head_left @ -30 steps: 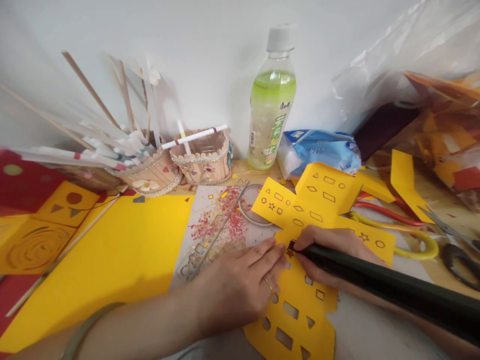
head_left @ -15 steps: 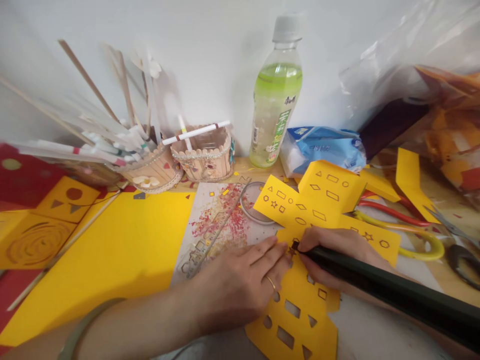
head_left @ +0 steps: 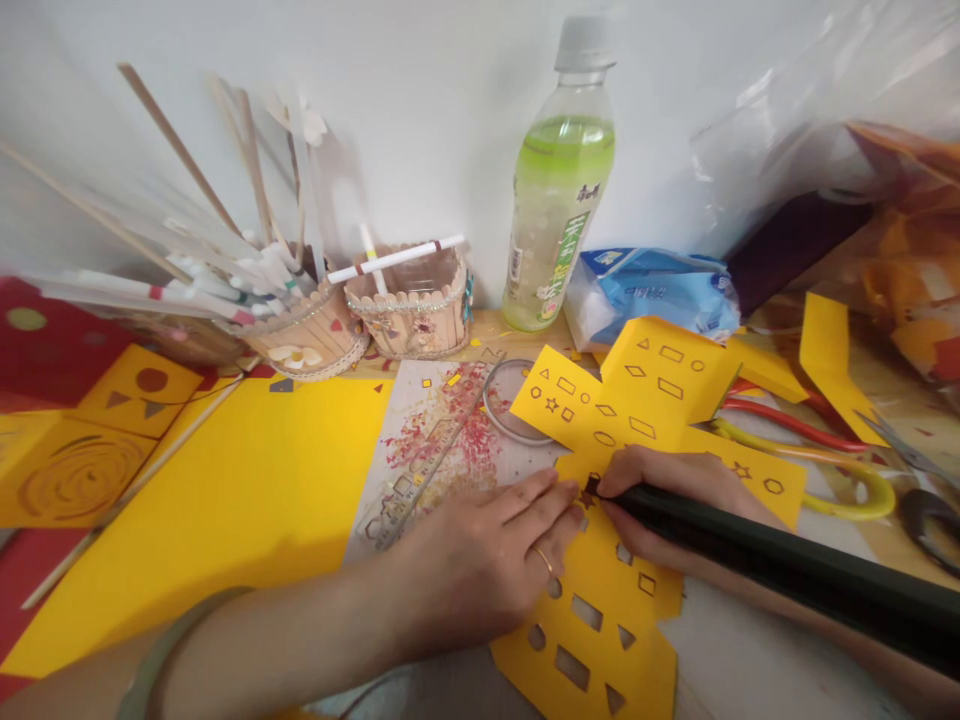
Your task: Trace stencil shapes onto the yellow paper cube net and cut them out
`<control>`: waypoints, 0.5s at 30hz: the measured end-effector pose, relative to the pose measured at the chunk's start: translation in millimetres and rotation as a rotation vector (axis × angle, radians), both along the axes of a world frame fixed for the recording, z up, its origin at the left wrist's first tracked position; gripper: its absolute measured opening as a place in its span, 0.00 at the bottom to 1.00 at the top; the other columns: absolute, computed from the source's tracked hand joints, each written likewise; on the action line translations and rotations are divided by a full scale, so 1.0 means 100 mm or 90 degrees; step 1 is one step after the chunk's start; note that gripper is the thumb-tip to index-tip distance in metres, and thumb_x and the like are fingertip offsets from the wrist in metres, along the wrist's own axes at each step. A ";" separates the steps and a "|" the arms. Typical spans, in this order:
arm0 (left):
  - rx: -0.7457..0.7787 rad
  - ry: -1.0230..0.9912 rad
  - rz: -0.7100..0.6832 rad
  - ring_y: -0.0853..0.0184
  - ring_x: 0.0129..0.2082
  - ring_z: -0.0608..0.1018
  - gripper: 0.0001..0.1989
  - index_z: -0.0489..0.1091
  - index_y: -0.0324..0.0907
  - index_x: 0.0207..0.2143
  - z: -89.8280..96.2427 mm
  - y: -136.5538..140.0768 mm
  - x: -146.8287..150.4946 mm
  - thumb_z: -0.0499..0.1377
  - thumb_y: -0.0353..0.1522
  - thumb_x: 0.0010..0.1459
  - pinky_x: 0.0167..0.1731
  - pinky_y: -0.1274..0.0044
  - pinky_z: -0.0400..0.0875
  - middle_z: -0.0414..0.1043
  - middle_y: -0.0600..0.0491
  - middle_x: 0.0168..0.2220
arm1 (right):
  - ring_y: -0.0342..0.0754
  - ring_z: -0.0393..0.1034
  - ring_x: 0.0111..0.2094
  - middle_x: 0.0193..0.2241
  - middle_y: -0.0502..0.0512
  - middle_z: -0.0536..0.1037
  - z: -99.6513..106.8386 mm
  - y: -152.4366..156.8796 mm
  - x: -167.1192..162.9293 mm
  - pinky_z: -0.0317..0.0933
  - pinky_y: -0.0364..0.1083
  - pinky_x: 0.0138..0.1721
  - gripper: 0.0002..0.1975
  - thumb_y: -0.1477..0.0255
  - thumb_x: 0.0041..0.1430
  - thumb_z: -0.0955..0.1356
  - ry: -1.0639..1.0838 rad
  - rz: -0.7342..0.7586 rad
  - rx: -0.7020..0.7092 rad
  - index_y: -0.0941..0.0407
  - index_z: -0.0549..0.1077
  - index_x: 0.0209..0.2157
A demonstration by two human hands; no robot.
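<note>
A yellow card cutout (head_left: 667, 375) with flaps lies in front of me, with small outlined shapes on its upper part and punched-through holes lower down. My left hand (head_left: 499, 560) lies flat on its left side, fingers stretched out, a ring on one finger. In my right hand (head_left: 675, 490) is a thick black pen-shaped tool (head_left: 780, 560), pinched near its tip. That tip touches the card at a small outlined shape just beyond my left fingertips. Its exact kind does not show. A clear stencil ruler (head_left: 409, 490) lies beside my left hand.
Scissors with yellow handles (head_left: 862, 495) and other scissors lie at the right. A drink bottle (head_left: 559, 200), a blue tissue pack (head_left: 660, 290) and wooden-stick baskets (head_left: 409, 315) stand along the wall. A large yellow sheet (head_left: 247, 480) covers the left. A tape ring (head_left: 491, 400) lies behind the card.
The view has shifted slightly. Both hands stay in nearly the same place on the card, and the black tool's tip remains at the same small shape.
</note>
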State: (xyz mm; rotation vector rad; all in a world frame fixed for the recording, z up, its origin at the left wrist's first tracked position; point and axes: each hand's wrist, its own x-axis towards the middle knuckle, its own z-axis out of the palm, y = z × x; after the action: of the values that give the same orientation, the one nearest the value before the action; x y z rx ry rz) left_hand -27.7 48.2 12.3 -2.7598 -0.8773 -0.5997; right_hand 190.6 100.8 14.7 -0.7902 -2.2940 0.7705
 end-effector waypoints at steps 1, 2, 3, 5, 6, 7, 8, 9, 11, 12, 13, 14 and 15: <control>0.000 0.003 0.000 0.63 0.51 0.74 0.17 0.71 0.33 0.49 0.00 0.00 0.00 0.45 0.28 0.67 0.42 0.76 0.74 0.73 0.48 0.50 | 0.35 0.63 0.16 0.19 0.41 0.71 0.00 0.00 0.00 0.56 0.35 0.16 0.09 0.80 0.50 0.65 0.001 -0.003 0.005 0.51 0.66 0.30; 0.000 0.006 -0.002 0.63 0.51 0.74 0.17 0.71 0.33 0.49 0.00 0.00 0.00 0.45 0.27 0.67 0.42 0.76 0.74 0.73 0.48 0.50 | 0.35 0.63 0.15 0.19 0.40 0.71 0.00 -0.01 -0.01 0.56 0.35 0.16 0.09 0.80 0.50 0.65 0.004 -0.006 0.009 0.51 0.66 0.30; 0.001 0.009 -0.003 0.63 0.51 0.74 0.17 0.71 0.33 0.49 0.01 0.00 0.00 0.45 0.27 0.67 0.42 0.76 0.74 0.73 0.48 0.50 | 0.35 0.63 0.16 0.19 0.41 0.71 0.00 -0.01 -0.01 0.56 0.35 0.16 0.09 0.80 0.50 0.65 0.007 -0.009 0.009 0.51 0.66 0.30; 0.002 0.011 -0.003 0.63 0.51 0.74 0.18 0.71 0.33 0.49 0.01 0.00 0.00 0.44 0.27 0.67 0.42 0.76 0.74 0.73 0.47 0.50 | 0.35 0.64 0.16 0.19 0.41 0.71 0.00 -0.02 -0.02 0.56 0.35 0.17 0.08 0.80 0.51 0.65 0.009 -0.012 0.002 0.51 0.67 0.30; 0.002 0.011 -0.005 0.63 0.51 0.74 0.18 0.71 0.33 0.49 0.01 0.00 0.00 0.44 0.27 0.67 0.43 0.76 0.74 0.73 0.47 0.50 | 0.35 0.64 0.16 0.19 0.41 0.71 0.00 -0.02 -0.02 0.56 0.35 0.17 0.08 0.79 0.51 0.65 0.009 -0.013 -0.003 0.51 0.67 0.30; 0.003 0.014 -0.006 0.63 0.51 0.74 0.18 0.71 0.33 0.49 0.01 0.00 0.00 0.44 0.27 0.67 0.43 0.76 0.74 0.73 0.47 0.50 | 0.35 0.64 0.17 0.19 0.41 0.72 0.00 -0.02 -0.02 0.56 0.35 0.17 0.07 0.79 0.52 0.65 0.005 -0.014 -0.011 0.52 0.67 0.30; 0.003 0.017 -0.008 0.62 0.51 0.74 0.18 0.70 0.32 0.49 0.02 0.00 0.00 0.44 0.26 0.67 0.43 0.76 0.74 0.73 0.47 0.50 | 0.36 0.64 0.17 0.20 0.42 0.72 0.00 -0.02 -0.03 0.57 0.35 0.18 0.07 0.79 0.52 0.65 -0.002 -0.015 -0.019 0.52 0.67 0.30; 0.002 0.023 -0.009 0.62 0.52 0.74 0.18 0.70 0.32 0.50 0.01 0.00 0.00 0.44 0.26 0.67 0.44 0.76 0.74 0.73 0.47 0.50 | 0.36 0.65 0.17 0.20 0.42 0.72 0.00 -0.02 -0.03 0.57 0.35 0.18 0.06 0.78 0.52 0.64 -0.011 -0.011 -0.030 0.52 0.67 0.30; 0.004 0.030 -0.012 0.62 0.52 0.74 0.18 0.70 0.31 0.50 0.01 -0.01 0.00 0.44 0.26 0.67 0.44 0.76 0.74 0.72 0.46 0.51 | 0.37 0.65 0.18 0.20 0.43 0.72 0.01 -0.01 -0.03 0.57 0.36 0.18 0.06 0.78 0.53 0.64 -0.030 0.003 -0.051 0.52 0.68 0.30; 0.006 0.031 -0.012 0.62 0.52 0.74 0.18 0.69 0.31 0.50 0.01 -0.01 0.00 0.44 0.26 0.67 0.44 0.76 0.74 0.72 0.46 0.51 | 0.37 0.65 0.18 0.20 0.43 0.72 0.02 -0.01 -0.03 0.57 0.36 0.17 0.06 0.78 0.53 0.64 -0.032 0.008 -0.059 0.52 0.68 0.30; 0.007 0.031 -0.012 0.62 0.52 0.74 0.17 0.69 0.31 0.51 0.00 -0.01 0.00 0.45 0.26 0.66 0.44 0.76 0.74 0.72 0.46 0.51 | 0.37 0.65 0.17 0.20 0.43 0.72 0.02 -0.01 -0.03 0.58 0.36 0.17 0.06 0.78 0.54 0.64 -0.031 0.013 -0.066 0.52 0.69 0.30; 0.007 0.031 -0.012 0.62 0.52 0.74 0.17 0.69 0.31 0.51 0.00 -0.01 0.00 0.46 0.27 0.66 0.43 0.75 0.74 0.72 0.45 0.51 | 0.37 0.64 0.17 0.20 0.43 0.72 0.02 0.00 -0.03 0.58 0.36 0.17 0.06 0.78 0.54 0.64 -0.029 0.015 -0.072 0.52 0.69 0.30; 0.008 0.031 -0.011 0.61 0.52 0.74 0.17 0.69 0.31 0.50 -0.01 -0.01 0.00 0.46 0.27 0.66 0.43 0.75 0.75 0.71 0.45 0.51 | 0.37 0.64 0.18 0.21 0.43 0.73 0.02 0.00 -0.02 0.58 0.36 0.17 0.06 0.78 0.54 0.64 -0.027 0.012 -0.078 0.52 0.69 0.31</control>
State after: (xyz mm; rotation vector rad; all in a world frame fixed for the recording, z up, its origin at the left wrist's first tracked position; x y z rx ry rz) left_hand -27.8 47.4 11.6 -2.7619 -0.8364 -0.5360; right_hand 188.5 100.6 16.9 -0.8475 -2.3116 0.9189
